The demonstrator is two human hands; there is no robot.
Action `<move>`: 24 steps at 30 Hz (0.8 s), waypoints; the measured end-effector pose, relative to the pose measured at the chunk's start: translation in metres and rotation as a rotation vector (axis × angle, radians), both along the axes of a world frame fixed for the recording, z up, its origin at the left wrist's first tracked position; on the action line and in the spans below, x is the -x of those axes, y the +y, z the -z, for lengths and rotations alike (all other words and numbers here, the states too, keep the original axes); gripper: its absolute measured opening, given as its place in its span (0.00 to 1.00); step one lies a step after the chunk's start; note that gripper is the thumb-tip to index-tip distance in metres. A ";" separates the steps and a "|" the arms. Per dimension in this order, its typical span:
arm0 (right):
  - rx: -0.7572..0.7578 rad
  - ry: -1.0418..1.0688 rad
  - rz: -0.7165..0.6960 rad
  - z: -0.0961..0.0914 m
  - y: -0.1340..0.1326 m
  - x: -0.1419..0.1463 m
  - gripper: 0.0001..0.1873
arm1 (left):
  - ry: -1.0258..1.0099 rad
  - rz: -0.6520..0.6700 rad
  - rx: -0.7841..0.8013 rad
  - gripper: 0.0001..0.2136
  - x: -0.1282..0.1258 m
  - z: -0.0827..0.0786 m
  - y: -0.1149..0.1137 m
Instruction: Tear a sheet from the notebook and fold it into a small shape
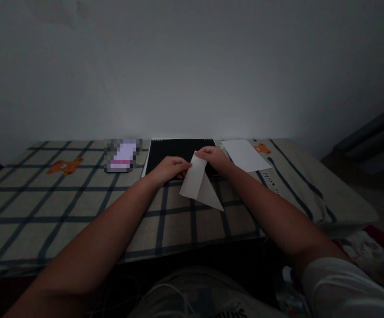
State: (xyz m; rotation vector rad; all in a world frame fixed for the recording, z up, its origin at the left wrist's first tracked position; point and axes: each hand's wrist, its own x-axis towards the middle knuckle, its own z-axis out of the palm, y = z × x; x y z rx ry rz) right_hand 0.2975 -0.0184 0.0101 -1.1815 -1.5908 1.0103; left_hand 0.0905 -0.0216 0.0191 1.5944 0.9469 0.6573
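Between my hands is a folded sheet of white paper (pixel 193 176), with a pointed flap spreading toward the lower right. My left hand (pixel 172 169) pinches its left edge between thumb and fingers. At the upper end, my right hand (pixel 214 158) grips the paper, thumb near the top corner. Both hands are over the near part of a black pad (pixel 175 152) with punched holes along its far edge. A flat white sheet (pixel 246 155) lies to the right, just beyond my right hand and forearm.
A phone with a lit, blurred screen (pixel 123 154) lies left of the pad. The checked tablecloth (pixel 89 194) covers the table, which stands against a grey wall (pixel 192 66). Below the table's front edge, a clear plastic bottle (pixel 291 291) is at the lower right.
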 end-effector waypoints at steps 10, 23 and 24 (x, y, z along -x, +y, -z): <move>0.000 0.092 0.068 -0.007 -0.007 0.003 0.19 | 0.068 0.083 -0.021 0.10 0.000 -0.002 -0.001; -0.068 0.315 0.181 0.000 0.008 -0.009 0.16 | 0.010 0.008 -0.054 0.13 -0.001 0.000 0.000; -0.062 0.347 0.191 0.000 0.009 -0.012 0.16 | -0.019 -0.032 -0.038 0.14 0.000 0.001 0.001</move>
